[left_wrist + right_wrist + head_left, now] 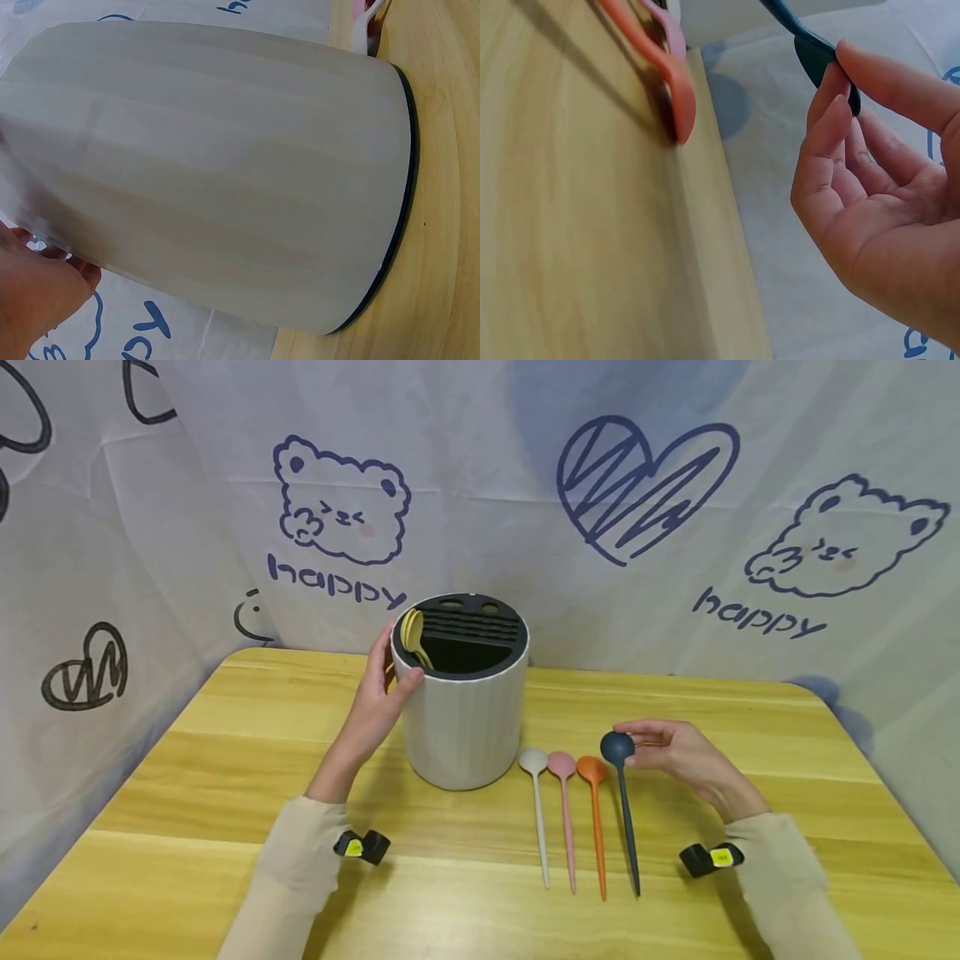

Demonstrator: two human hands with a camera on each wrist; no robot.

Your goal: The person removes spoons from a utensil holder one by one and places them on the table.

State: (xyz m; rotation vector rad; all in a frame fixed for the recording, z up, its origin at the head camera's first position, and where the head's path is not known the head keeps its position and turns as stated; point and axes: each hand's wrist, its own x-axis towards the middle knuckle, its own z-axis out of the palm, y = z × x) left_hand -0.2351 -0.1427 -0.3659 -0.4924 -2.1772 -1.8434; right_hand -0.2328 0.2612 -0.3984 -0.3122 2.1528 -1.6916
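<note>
The pot [461, 727], pale and ribbed with a black top [471, 625], stands upright on the table [450, 877]. The person's left hand [377, 697] grips the pot's left side near the rim, the thumb in front and spread well away from the fingers, which bend round its far side.

Well apart from the pot, on its right, the right hand [678, 756] pinches the blue spoon [617, 748] by its bowl, between thumb and fingertips, with only the spoon's thickness between them. The bowl is raised off the table, and the handle points toward the person; whether its tip touches the wood, one cannot tell.

Between the pot and the blue spoon lie the white spoon [533, 762], nearest the pot, then the pink spoon [562, 765] and the orange spoon [592, 769]. Yellow spoons [412, 635] stand nested inside the pot's left edge. Behind the pot hangs a printed cloth [480, 510].
</note>
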